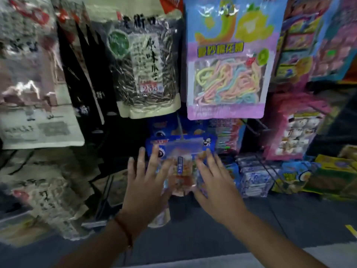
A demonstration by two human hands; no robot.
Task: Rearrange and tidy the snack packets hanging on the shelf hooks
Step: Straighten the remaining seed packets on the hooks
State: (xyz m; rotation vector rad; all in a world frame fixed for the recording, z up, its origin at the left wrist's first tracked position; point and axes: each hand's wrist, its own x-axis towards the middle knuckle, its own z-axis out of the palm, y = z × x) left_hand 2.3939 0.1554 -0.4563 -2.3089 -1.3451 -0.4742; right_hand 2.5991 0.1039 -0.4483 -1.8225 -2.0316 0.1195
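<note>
We see both hands up at a blue packet (180,151) hanging on a hook (180,126) in the lower row of the rack, centre of view. The left hand (146,182) has straight, spread fingers (142,159); their tips reach the packet's left edge and clear window, and the index seems to lie on the front face. No curl round anything, so we call it released. The right hand (212,180) is also flat with fingers extended, tips at the packet's right edge, just under its top corner. Contact there is blurred; we cannot tell whether it presses or only touches. The packet sits between the two hands, its top strip above all fingertips, its lower part partly hidden behind the left fingers and right palm. A thin band (123,229) circles the left wrist.

Above the packet hang a seed bag (146,64) on the left and a pastel candy bag (228,60) on the right, side by side, both well above the fingers. Dark packets (85,74) hang left of the seed bag. A pink packet (295,128) hangs to the right, with clear-wrapped packs (253,176) and yellow-green packets (328,171) below it, right of the right hand. Grey floor (270,219) shows beneath the arms.
</note>
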